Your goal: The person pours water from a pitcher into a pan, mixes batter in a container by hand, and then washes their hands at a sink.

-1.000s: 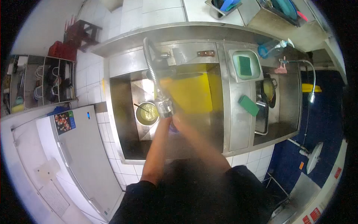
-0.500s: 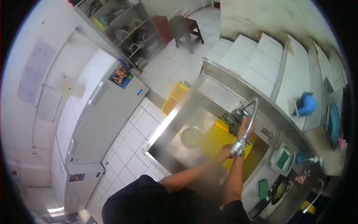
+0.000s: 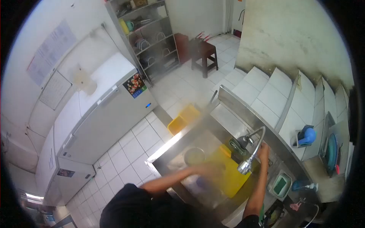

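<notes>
My left hand [image 3: 213, 171] is smeared by motion over the sink [image 3: 159, 157], beside a flat yellow piece [image 3: 234, 176] that looks like a board. My right hand [image 3: 263, 151] is at the back edge of the sink, just behind the curved neck of the faucet [image 3: 245, 166]; its fingers are largely hidden and I cannot tell what they touch. A round metal pot [image 3: 194, 155] stands in the sink, left of the yellow piece. A blurred purple patch [image 3: 202, 184] shows below my left forearm.
On the counter at right are a tray with a green sponge [image 3: 280, 185] and a blue bottle [image 3: 302, 186]. A yellow crate [image 3: 184, 118] stands on the floor beyond the sink. White tiled steps [image 3: 266, 91] rise behind it. A white chest freezer [image 3: 102, 114] lines the left wall.
My hands have parted: the left has moved left over the sink, the right to the right behind the faucet. The view has shifted, and a purple patch now shows in the sink.
</notes>
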The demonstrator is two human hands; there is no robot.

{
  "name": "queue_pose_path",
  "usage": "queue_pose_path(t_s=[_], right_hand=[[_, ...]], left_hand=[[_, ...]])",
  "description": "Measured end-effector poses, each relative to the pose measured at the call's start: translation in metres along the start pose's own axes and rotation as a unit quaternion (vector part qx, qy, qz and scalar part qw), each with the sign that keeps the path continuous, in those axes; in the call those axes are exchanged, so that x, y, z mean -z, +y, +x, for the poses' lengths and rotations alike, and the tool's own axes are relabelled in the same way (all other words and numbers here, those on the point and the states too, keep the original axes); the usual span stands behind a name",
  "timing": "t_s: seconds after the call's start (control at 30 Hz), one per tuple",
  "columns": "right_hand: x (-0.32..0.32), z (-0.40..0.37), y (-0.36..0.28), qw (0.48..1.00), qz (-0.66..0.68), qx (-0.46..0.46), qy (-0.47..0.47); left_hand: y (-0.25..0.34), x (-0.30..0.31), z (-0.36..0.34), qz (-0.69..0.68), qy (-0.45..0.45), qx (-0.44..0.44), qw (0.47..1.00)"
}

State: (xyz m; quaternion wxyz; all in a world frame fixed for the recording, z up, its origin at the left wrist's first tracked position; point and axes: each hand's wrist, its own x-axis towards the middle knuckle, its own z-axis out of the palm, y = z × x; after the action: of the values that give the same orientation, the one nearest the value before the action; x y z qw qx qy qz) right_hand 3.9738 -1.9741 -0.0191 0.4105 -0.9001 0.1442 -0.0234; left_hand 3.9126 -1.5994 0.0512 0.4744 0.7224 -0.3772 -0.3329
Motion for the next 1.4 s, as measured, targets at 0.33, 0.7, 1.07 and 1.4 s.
queue_pose_path(t_s=[0.33, 0.7, 1.07, 1.4], right_hand=[[0.007, -0.269, -0.101, 0.93, 0.345, -0.029, 0.12], [-0.31, -0.379, -0.15, 0.715, 0.534, -0.094, -0.441], [-0.634, -0.618, -0.499, 0.691, 0.162, 0.393, -0.584], [-0.936, -0.724, -0.609, 0.47, -0.225, 0.73, -0.441]], left_hand=[[-0.093, -0.025, -0.014, 0.091, 0.176, -0.047, 0.979], [-0.024, -0.068, -0.312, 0.054, 0.251, -0.105, 0.961], [-0.18, -0.072, -0.734, 0.151, 0.634, 0.284, 0.703], [-0.361, -0.414, -1.081, -0.191, 0.754, 0.626, 0.06]])
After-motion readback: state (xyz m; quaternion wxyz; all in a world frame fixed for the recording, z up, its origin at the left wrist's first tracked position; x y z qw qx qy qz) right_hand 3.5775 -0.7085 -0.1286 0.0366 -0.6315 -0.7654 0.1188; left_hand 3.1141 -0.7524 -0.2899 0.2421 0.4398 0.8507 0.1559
